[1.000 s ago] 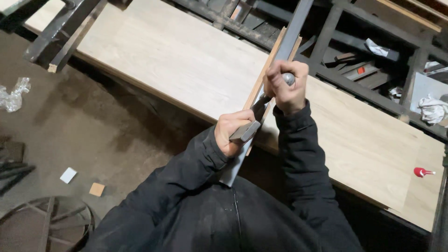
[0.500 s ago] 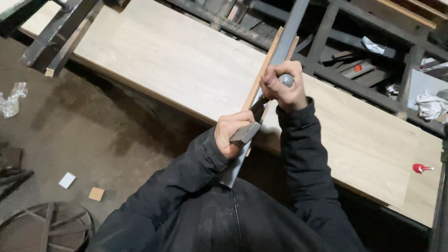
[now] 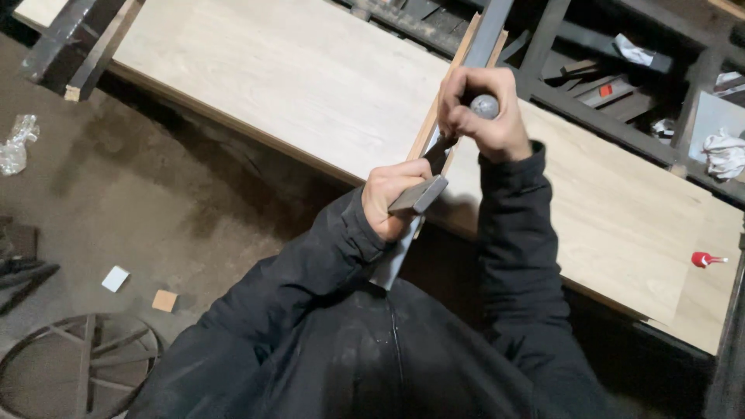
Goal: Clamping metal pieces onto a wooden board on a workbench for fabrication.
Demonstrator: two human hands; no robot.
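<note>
The desk (image 3: 256, 70) is a pale wood board, matt and smooth, with a faint straight grain. Across it lies a long bar (image 3: 487, 31) of dull grey metal, beside a thin strip (image 3: 431, 124) of raw light wood. The right hand (image 3: 479, 112) is closed on a round knob (image 3: 485, 106) of polished metal with a soft sheen. The left hand (image 3: 392, 198) grips a flat grey metal piece (image 3: 419, 194), brushed-looking. Both sleeves (image 3: 512, 256) are matt black cloth, dusty. The floor (image 3: 140, 194) is rough, stained concrete.
</note>
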